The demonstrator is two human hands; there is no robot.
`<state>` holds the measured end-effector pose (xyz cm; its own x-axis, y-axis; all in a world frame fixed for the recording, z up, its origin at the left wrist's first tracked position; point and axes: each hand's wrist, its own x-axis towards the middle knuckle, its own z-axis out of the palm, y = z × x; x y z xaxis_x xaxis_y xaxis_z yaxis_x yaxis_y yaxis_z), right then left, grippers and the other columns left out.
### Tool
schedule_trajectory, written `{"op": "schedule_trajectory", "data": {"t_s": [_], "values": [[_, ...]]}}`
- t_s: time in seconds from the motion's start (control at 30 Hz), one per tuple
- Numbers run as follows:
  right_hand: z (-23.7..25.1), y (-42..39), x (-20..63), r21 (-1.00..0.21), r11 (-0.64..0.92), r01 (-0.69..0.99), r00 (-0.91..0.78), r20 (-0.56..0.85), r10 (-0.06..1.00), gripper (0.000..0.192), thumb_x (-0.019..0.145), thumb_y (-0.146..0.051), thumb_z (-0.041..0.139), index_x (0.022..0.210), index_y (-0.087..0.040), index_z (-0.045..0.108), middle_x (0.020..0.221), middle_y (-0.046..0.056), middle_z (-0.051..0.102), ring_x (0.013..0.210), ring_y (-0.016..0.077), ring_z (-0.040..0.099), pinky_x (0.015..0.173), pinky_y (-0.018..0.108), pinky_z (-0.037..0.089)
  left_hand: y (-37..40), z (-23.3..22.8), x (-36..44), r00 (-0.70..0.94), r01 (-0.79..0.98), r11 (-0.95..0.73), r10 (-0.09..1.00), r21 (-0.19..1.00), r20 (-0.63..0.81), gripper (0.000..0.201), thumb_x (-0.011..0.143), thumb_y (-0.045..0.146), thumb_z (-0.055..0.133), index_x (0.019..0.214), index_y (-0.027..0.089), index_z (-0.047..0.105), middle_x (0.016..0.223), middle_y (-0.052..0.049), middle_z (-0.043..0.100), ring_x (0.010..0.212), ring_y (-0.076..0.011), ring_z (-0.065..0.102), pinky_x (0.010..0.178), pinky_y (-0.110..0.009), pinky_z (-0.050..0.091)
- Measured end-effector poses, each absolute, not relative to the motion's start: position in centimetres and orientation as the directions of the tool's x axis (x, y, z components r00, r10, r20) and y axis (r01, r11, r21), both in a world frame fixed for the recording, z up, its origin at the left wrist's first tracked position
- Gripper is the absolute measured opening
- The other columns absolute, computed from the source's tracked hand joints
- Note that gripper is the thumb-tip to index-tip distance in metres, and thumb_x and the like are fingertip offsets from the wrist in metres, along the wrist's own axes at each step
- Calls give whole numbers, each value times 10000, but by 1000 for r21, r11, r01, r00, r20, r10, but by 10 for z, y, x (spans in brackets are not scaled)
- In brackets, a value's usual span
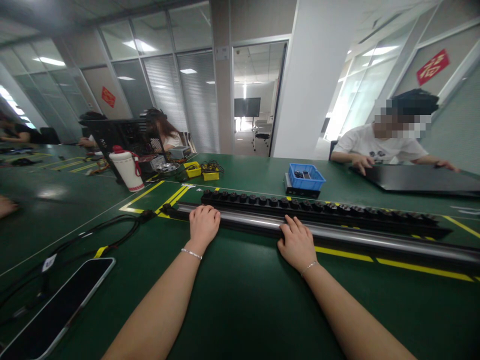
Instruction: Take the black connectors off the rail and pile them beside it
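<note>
Half-open left hand [204,225] and right hand [299,245] atop silver bar [249,220] on green table [240,300], glass-walled room [197,95] behind

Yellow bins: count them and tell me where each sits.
2: left bin, right of the bottle; right bin, beside it, by cables. More may be hidden.

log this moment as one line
left hand: on silvery bar, near its left end; right hand: on same bar; behind bar: knobbed rail; beyond rail: blue bin
</note>
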<state>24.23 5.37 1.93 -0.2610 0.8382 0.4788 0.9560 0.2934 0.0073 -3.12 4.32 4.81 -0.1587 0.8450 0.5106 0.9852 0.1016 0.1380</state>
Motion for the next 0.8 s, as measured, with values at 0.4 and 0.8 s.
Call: {"op": "schedule_trajectory", "data": {"t_s": [0.4, 0.8], "values": [[19, 54, 242, 4, 302, 953, -266, 486, 832, 281, 738, -199, 469, 991, -190, 591, 1347, 81, 435, 1252, 257, 316, 963, 411, 275, 44, 44, -27, -150, 988, 151, 841, 42, 519, 436, 893, 360, 283, 887, 207, 692, 990, -95, 669, 1099, -276, 441, 1052, -564, 44], [19, 53, 241, 22, 290, 957, -263, 494, 829, 269, 744, -200, 470, 984, -193, 591, 1346, 71, 438, 1249, 252, 323, 972, 398, 269, 46, 40, -28, -202, 978, 201, 863, 52, 464, 526, 890, 431, 247, 875, 162, 699, 1020, -151, 664, 1212, -307, 366, 1034, -604, 43]]}}
